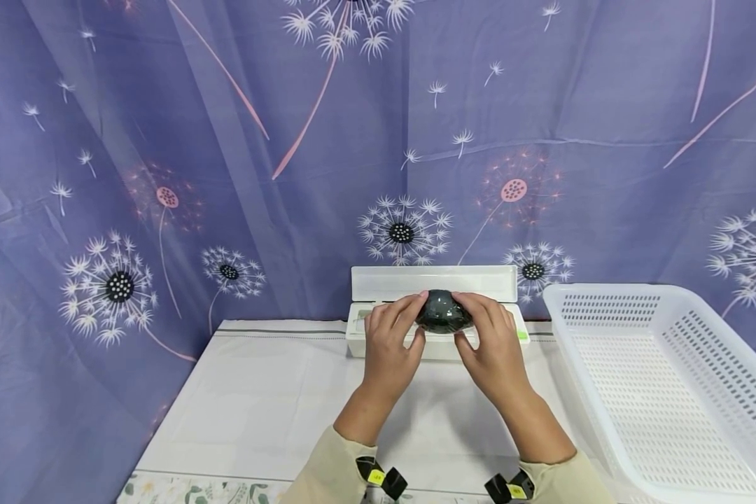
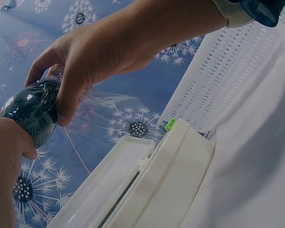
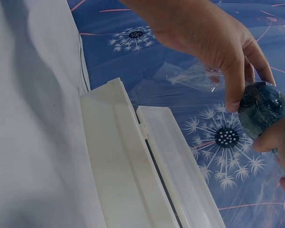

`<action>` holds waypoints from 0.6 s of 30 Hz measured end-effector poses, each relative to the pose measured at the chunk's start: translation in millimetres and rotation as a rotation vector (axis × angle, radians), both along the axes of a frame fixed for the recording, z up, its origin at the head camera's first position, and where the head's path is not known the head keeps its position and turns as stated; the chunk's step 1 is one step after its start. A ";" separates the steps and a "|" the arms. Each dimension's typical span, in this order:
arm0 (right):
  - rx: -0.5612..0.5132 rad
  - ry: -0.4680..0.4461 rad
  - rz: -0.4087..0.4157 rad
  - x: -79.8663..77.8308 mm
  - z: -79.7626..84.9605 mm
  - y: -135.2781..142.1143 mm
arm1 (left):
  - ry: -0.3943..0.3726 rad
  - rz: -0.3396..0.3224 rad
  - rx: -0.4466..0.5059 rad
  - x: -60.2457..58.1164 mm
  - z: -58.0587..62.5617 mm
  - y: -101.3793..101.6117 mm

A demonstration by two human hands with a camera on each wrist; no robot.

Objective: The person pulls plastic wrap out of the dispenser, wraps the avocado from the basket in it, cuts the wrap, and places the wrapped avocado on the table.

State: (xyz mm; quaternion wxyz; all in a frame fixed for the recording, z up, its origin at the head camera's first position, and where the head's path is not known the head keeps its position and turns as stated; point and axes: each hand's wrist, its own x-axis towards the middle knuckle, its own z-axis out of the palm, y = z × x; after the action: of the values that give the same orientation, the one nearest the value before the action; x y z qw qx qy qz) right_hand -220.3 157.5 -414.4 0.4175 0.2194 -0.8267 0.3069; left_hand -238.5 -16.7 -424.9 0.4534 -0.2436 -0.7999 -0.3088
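Observation:
A dark, glossy rounded object [image 1: 442,313] wrapped in clear plastic film is held up between both hands, over a long white cling film box [image 1: 441,349]. My left hand [image 1: 390,341] grips its left side with thumb and fingers. On the opposite side my right hand [image 1: 495,343] grips it the same way. In the left wrist view, loose film [image 2: 116,100] trails out beside the right hand; the right wrist view shows more film [image 3: 192,78] by the left hand. The box's lid [image 1: 435,282] stands raised at the back. What the wrapped object is cannot be told.
A white perforated basket [image 1: 661,406] stands on the right of the white-covered table [image 1: 258,392]. The box has a green piece [image 1: 521,335] at its right end. Behind it all hangs a blue-purple dandelion curtain [image 1: 302,231].

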 end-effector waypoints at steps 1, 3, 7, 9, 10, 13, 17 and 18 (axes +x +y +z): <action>0.000 0.001 0.001 0.1 0.2 0.1 | 0.001 -0.001 0.001 0.0 0.1 0.0; -0.005 0.009 0.004 0.0 0.4 0.0 | 0.000 -0.001 0.004 0.1 0.5 0.0; -0.019 0.042 0.016 -0.7 0.8 -0.6 | 0.000 -0.006 0.010 1.0 2.3 -0.1; -0.026 0.058 0.021 -0.8 1.1 -1.0 | 0.003 -0.008 0.011 1.5 3.2 -0.1; -0.029 0.063 0.025 -0.7 1.5 -1.3 | 0.005 -0.008 0.011 1.8 3.7 -0.1; -0.034 0.072 0.032 0.0 2.8 -1.8 | 0.010 -0.007 0.010 2.5 5.0 -0.1; -0.038 0.077 0.040 1.2 4.6 -1.7 | 0.015 -0.008 0.013 4.1 7.1 0.1; -0.039 0.079 0.043 1.5 5.0 -1.7 | 0.017 -0.010 0.016 4.4 7.7 0.1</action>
State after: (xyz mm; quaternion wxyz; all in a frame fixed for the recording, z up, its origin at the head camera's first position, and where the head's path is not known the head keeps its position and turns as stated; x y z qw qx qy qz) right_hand -218.8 155.8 -409.4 0.4474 0.2408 -0.7986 0.3227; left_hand -234.2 -16.5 -417.1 0.4607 -0.2465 -0.7922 -0.3153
